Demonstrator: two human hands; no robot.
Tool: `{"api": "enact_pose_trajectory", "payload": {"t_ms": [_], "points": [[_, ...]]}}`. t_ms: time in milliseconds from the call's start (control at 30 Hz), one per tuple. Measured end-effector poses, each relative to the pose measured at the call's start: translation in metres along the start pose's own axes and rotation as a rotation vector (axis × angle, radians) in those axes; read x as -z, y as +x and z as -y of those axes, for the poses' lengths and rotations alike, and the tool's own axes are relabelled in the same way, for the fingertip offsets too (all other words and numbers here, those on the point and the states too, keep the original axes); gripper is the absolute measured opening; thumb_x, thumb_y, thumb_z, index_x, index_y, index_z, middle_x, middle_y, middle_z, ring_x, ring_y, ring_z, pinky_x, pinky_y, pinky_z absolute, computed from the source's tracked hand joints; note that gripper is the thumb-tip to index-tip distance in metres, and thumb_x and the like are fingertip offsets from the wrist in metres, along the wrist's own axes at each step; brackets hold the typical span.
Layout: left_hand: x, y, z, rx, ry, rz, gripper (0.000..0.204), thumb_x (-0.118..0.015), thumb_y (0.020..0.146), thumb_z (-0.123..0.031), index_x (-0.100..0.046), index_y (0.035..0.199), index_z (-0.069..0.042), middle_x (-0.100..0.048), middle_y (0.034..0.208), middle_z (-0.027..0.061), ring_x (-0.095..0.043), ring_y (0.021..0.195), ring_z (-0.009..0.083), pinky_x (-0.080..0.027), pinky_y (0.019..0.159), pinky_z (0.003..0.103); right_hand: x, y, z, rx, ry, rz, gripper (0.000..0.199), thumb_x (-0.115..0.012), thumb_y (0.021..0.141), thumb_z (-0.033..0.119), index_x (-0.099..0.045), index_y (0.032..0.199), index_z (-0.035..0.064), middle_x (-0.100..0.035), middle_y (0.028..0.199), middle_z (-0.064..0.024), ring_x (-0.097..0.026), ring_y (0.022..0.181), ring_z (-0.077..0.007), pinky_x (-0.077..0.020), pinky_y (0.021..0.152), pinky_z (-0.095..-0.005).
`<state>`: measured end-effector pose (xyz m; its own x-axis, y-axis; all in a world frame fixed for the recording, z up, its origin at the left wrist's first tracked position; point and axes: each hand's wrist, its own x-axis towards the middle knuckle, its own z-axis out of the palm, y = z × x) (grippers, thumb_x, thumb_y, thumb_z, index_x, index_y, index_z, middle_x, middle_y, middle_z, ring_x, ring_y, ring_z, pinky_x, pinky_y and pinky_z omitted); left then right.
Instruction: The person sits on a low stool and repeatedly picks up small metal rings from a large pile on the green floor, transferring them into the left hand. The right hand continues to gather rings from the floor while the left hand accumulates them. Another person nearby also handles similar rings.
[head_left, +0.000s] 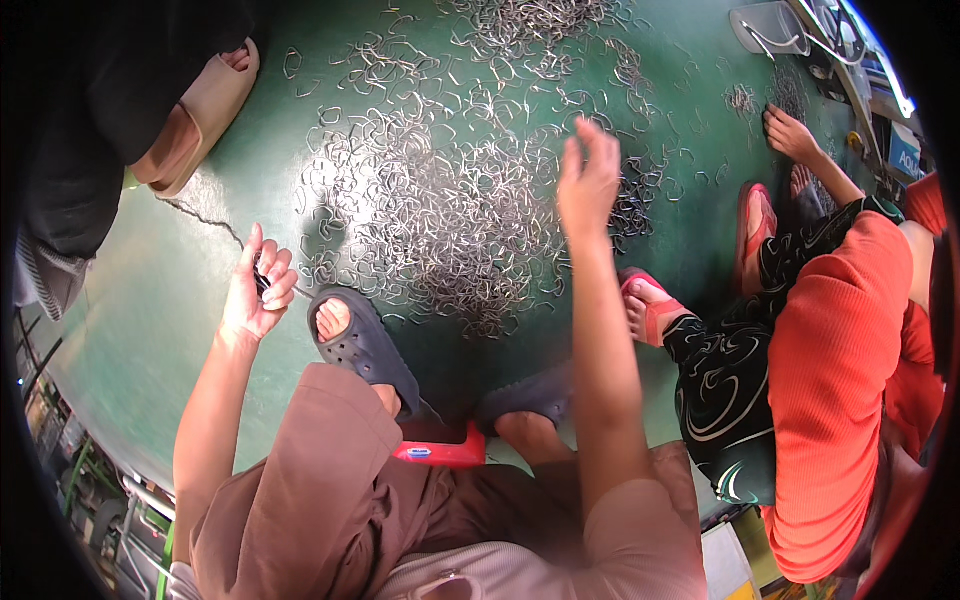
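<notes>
A wide heap of small bent metal wire pieces (pixel 430 200) is spread over the green floor in front of me. Off the heap's left side, my left hand (pixel 258 285) is raised with its fingers curled round something small and dark. What that is, I cannot make out for sure. My right hand (pixel 588 180) hovers above the right part of the heap, slightly blurred, with thumb and fingers apart and nothing seen in them. Just right of its wrist lies a darker cluster of the wire pieces (pixel 632 200).
Another heap of wire pieces (pixel 540 20) lies at the far side. On the right a seated person's hand (pixel 792 135) touches a small dark pile (pixel 788 95). A clear plastic container (pixel 770 28) is behind it. Someone's sandalled foot (pixel 205 120) stands at far left. A red stool (pixel 440 450) is under me.
</notes>
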<state>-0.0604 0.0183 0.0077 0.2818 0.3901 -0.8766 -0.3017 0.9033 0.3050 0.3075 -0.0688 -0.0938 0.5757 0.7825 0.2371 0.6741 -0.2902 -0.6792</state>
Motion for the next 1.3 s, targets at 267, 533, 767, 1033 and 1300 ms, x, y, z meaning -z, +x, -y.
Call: {"api": "enact_pose_trajectory", "payload": {"t_ms": [267,533,767,1033,1300], "points": [[0.005,0.005,0.002,-0.001,0.023,0.060,0.047,-0.044,0.092,-0.044,-0.032,0.058,-0.013,-0.033,0.056,-0.0016,-0.025,0.037,0.0063,-0.016,0.028,0.018,0.019,0.094,-0.059,-0.319,-0.229,0.232,0.011,-0.062,0.079,0.019,-0.067,0.086,0.0130,-0.067,0.083,-0.0063,-0.063,0.079,-0.0242,-0.0481,0.071,-0.0370],[0.000,0.006,0.001,-0.009,0.050,0.063,0.047,-0.042,0.094,-0.043,-0.032,0.058,-0.013,-0.032,0.056,-0.0012,-0.025,0.037,0.0064,-0.017,0.028,0.018,0.012,0.091,-0.056,-0.338,-0.405,0.315,0.011,-0.061,0.080,0.023,-0.065,0.087,0.0166,-0.064,0.090,-0.0068,-0.062,0.083,-0.0289,-0.0480,0.072,-0.0404],[-0.008,0.007,0.006,-0.015,0.055,0.042,0.046,-0.039,0.095,-0.041,-0.031,0.059,-0.013,-0.031,0.056,-0.0013,-0.024,0.036,0.0062,-0.019,0.027,0.018,0.000,0.047,-0.046,0.196,-0.159,0.198,0.025,-0.055,0.079,0.007,-0.064,0.096,0.0238,-0.055,0.086,-0.0053,-0.057,0.081,-0.0270,-0.0474,0.067,-0.0399],[-0.008,0.003,0.005,-0.020,0.050,0.028,0.046,-0.039,0.095,-0.041,-0.033,0.059,-0.012,-0.032,0.055,-0.0010,-0.024,0.036,0.0063,-0.019,0.027,0.018,0.014,0.015,-0.020,-0.077,-0.067,0.224,0.020,-0.058,0.079,0.007,-0.064,0.095,0.0184,-0.055,0.084,-0.0059,-0.057,0.077,-0.0271,-0.0466,0.065,-0.0384],[-0.008,0.007,0.006,0.003,0.061,0.074,0.046,-0.041,0.095,-0.040,-0.032,0.060,-0.012,-0.032,0.057,-0.0008,-0.025,0.038,0.0065,-0.019,0.028,0.017,0.026,0.003,-0.012,-0.013,-0.289,0.373,0.011,-0.067,0.076,0.020,-0.060,0.081,0.0132,-0.055,0.082,-0.0042,-0.057,0.079,-0.0251,-0.0440,0.066,-0.0386]]}}
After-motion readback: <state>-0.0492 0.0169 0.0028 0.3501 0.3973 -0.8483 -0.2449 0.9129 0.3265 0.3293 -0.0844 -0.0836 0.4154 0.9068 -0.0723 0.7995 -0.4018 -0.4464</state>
